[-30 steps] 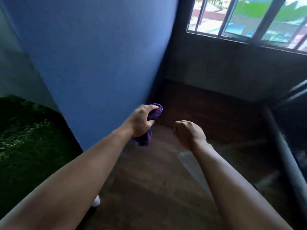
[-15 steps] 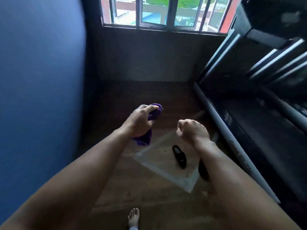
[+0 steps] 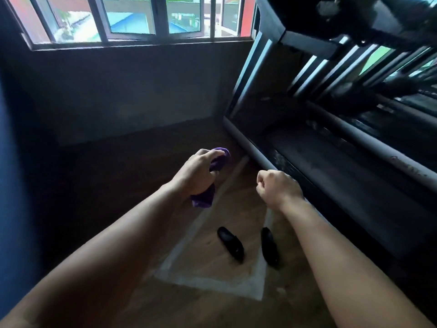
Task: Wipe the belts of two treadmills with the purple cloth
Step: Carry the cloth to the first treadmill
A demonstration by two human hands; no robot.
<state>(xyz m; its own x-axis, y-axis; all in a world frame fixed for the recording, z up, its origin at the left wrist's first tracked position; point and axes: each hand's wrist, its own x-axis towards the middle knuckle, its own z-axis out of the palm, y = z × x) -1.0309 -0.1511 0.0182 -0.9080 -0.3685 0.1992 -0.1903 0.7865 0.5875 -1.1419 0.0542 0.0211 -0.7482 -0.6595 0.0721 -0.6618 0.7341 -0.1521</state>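
My left hand (image 3: 197, 172) is held out over the wooden floor, closed around a bunched purple cloth (image 3: 205, 197) that sticks out above and below the fist. My right hand (image 3: 277, 188) is a closed fist with nothing in it, just left of the nearest treadmill. That treadmill's dark belt (image 3: 350, 185) runs diagonally along the right side, bordered by a grey side rail (image 3: 257, 153). Behind it, further right, part of a second treadmill (image 3: 390, 114) shows with its uprights and console.
Two black shoes (image 3: 230, 242) (image 3: 269, 245) lie on the floor inside a white painted outline (image 3: 208, 282). A blue wall (image 3: 11, 185) stands at the left. A dark wall with a barred window (image 3: 132, 22) closes the far side.
My view has swung right from the blue wall to the window and treadmills. Both hands keep their pose, the left still gripping the cloth. The treadmill has come closer and the shoes have appeared.
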